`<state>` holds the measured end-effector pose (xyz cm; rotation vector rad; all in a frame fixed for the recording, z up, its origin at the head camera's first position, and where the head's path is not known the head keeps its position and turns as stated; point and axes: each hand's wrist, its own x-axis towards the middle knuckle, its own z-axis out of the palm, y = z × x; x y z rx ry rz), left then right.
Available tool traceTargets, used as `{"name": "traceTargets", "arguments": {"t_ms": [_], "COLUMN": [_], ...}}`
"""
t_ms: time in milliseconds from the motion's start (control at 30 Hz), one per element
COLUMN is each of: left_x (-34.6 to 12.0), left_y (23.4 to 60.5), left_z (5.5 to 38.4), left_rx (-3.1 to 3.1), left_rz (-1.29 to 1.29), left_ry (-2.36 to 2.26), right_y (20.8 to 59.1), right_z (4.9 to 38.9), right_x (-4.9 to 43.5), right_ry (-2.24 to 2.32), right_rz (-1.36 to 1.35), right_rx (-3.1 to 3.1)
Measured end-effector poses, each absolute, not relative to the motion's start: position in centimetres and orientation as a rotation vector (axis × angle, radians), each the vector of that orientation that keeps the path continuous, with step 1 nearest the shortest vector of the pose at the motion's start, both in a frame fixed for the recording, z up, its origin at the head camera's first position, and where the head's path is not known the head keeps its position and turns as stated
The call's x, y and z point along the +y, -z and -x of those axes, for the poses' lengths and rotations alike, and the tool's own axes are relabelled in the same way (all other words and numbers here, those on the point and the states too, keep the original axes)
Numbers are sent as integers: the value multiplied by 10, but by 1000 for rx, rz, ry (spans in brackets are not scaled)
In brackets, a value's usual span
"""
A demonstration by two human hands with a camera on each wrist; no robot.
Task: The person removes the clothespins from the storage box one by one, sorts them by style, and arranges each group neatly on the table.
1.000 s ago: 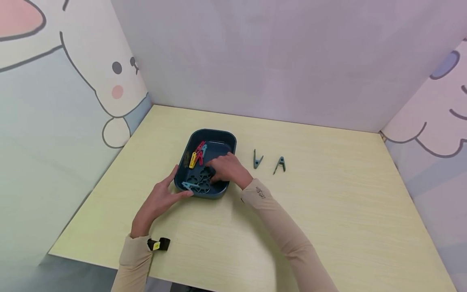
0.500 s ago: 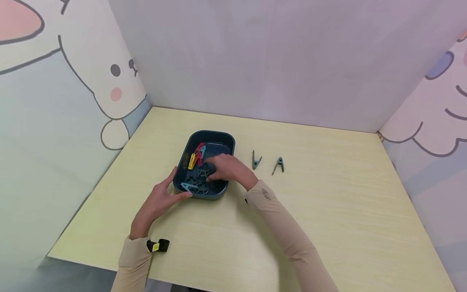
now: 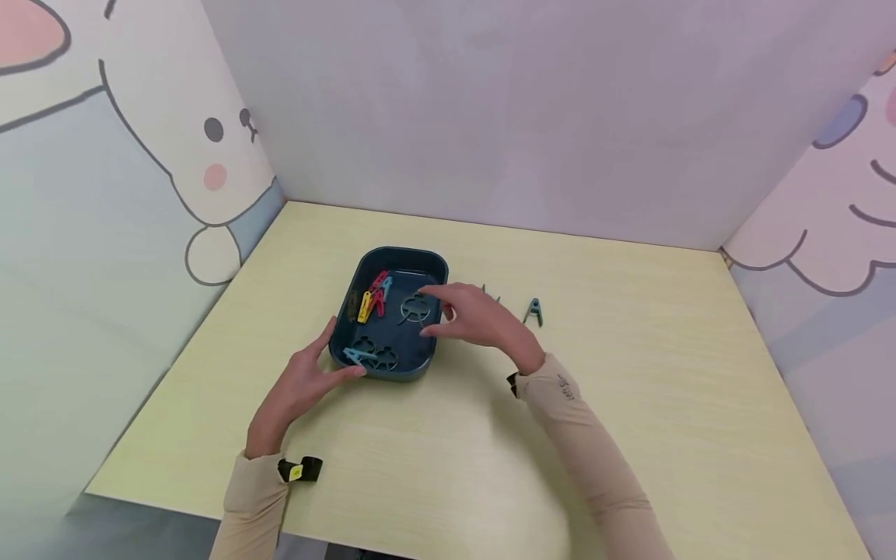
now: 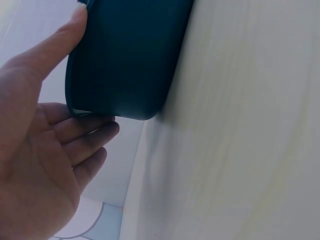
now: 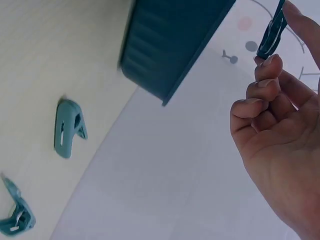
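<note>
My left hand [image 3: 301, 386] grips the near left corner of a dark blue plastic tray [image 3: 439, 268], its thumb on the near side and fingers along the left side. In the left wrist view the tray wall [image 4: 125, 55] fills the top. My right hand [image 3: 476, 315], over the tray's right rim, pinches a dark green ring-shaped piece [image 3: 415, 307] with a flower-like cut-out. Edge-on, that green piece [image 5: 272, 32] shows between thumb and forefinger in the right wrist view. Similar pieces [image 3: 385, 358] lie at the tray's near end, a light blue clip [image 3: 357, 355] over them.
Yellow [image 3: 364, 307], red [image 3: 379, 299] and blue clothes pegs [image 3: 386, 286] lie in the tray's left half, beside a dark peg [image 3: 353, 306]. A teal spring clip [image 3: 534, 311] stands on the table [image 3: 630, 373]; another [image 3: 491, 295] is partly behind my right hand. Walls border the table.
My right hand has lifted out of the tray's middle and moved right, bringing a dark green ring-shaped piece with it. It now partly covers one teal clip. The left hand stays on the tray.
</note>
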<state>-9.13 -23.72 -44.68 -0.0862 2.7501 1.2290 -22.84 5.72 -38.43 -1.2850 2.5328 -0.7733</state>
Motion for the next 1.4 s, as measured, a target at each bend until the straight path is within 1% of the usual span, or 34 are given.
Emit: {"name": "traceTargets", "arguments": {"t_ms": [267, 567, 767, 933, 1200, 1400], "left_x": [-238, -237, -236, -236, -235, -235], "left_y": [446, 447, 447, 446, 445, 445], "left_z": [90, 90, 90, 90, 90, 89], "left_rx": [2752, 2746, 2736, 2733, 2728, 2730], "left_rz": [84, 74, 83, 85, 85, 88], "left_ry": [-1234, -1255, -1266, -1272, -1280, -1278], "right_y": [381, 402, 418, 426, 434, 438], "right_z": [232, 232, 231, 230, 227, 226], "right_x": [102, 131, 138, 139, 138, 137], "right_ry": [891, 834, 798, 709, 596, 546], "right_rz": [1168, 999, 936, 948, 983, 929], "right_rx": [2585, 2573, 2536, 2529, 2551, 2543]}}
